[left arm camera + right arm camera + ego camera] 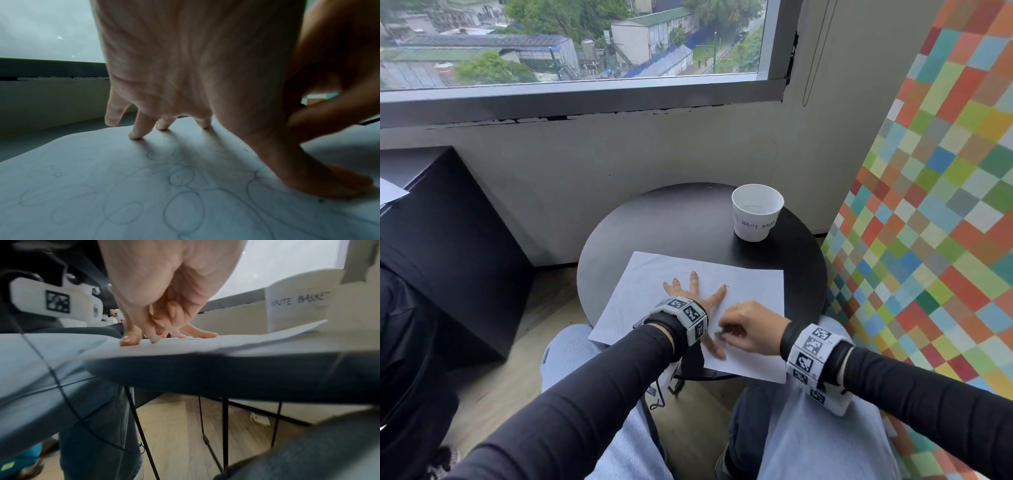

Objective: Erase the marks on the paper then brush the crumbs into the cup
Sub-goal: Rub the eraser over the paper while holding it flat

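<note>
Two hands on the paper (739, 281), which lies on the near half of the round tabletop (654, 219). My left hand (697, 294) presses it flat, fingers spread. My right hand (748, 330) pinches a small pale eraser (154, 338), tip on the sheet; head view barely shows it. Pencil loops (183, 209) read only in the left wrist view. Cup (756, 212) stands far right, its label cut off.
</note>
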A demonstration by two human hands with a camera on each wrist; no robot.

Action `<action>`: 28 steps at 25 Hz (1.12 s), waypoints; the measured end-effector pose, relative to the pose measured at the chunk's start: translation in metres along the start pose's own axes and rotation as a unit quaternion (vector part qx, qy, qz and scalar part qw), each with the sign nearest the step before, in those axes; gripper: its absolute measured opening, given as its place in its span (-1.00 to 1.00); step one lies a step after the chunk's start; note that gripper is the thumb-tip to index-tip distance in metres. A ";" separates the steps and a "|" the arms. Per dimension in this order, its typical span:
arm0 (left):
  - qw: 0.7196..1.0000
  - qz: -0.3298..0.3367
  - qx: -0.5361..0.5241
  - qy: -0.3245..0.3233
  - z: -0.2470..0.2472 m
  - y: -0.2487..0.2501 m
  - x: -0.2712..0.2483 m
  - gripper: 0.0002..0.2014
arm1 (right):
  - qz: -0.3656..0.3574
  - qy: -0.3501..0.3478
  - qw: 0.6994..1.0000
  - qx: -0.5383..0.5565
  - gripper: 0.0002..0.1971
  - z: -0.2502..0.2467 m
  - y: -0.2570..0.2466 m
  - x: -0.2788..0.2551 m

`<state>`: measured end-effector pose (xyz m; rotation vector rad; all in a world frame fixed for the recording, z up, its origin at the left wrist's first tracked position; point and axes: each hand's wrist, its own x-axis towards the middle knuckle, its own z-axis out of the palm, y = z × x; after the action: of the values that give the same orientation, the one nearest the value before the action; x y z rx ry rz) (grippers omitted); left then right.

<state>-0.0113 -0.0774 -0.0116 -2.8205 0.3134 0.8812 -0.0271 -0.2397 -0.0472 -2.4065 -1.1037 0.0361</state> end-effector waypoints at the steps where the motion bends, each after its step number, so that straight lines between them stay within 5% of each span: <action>1: 1.000 0.001 -0.004 0.001 0.000 0.000 0.001 0.44 | 0.018 0.013 1.000 -0.004 -0.77 -0.003 0.004 0.001; 4: 1.000 -0.002 -0.014 0.001 0.001 -0.001 0.002 0.44 | 0.058 0.067 0.996 -0.027 -0.78 -0.007 0.009 0.005; 7: 1.000 -0.007 -0.009 -0.004 0.000 0.001 0.001 0.43 | -0.004 0.014 1.000 -0.014 -0.80 -0.001 -0.004 0.003; 11: 1.000 -0.002 -0.002 0.003 -0.001 0.001 0.000 0.42 | 0.032 0.047 0.998 -0.014 -0.76 -0.011 0.009 0.004; 15: 1.000 -0.008 0.012 0.004 -0.001 0.001 -0.001 0.43 | -0.016 -0.011 1.000 0.016 -0.79 -0.008 0.000 -0.005; 19: 1.000 -0.005 0.016 0.005 -0.002 0.002 -0.001 0.42 | 0.027 0.031 0.999 0.002 -0.75 -0.014 0.008 -0.004; 23: 1.000 -0.010 0.013 -0.003 -0.003 0.001 -0.002 0.42 | -0.002 -0.026 1.000 0.007 -0.79 -0.014 0.001 -0.008; 28: 1.000 -0.007 0.010 -0.003 -0.004 0.000 -0.002 0.42 | 0.111 0.085 0.990 0.013 -0.76 -0.042 0.020 -0.012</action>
<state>-0.0105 -0.0782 -0.0072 -2.7973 0.2982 0.8794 -0.0117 -0.2773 -0.0216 -2.4466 -0.7516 -0.0779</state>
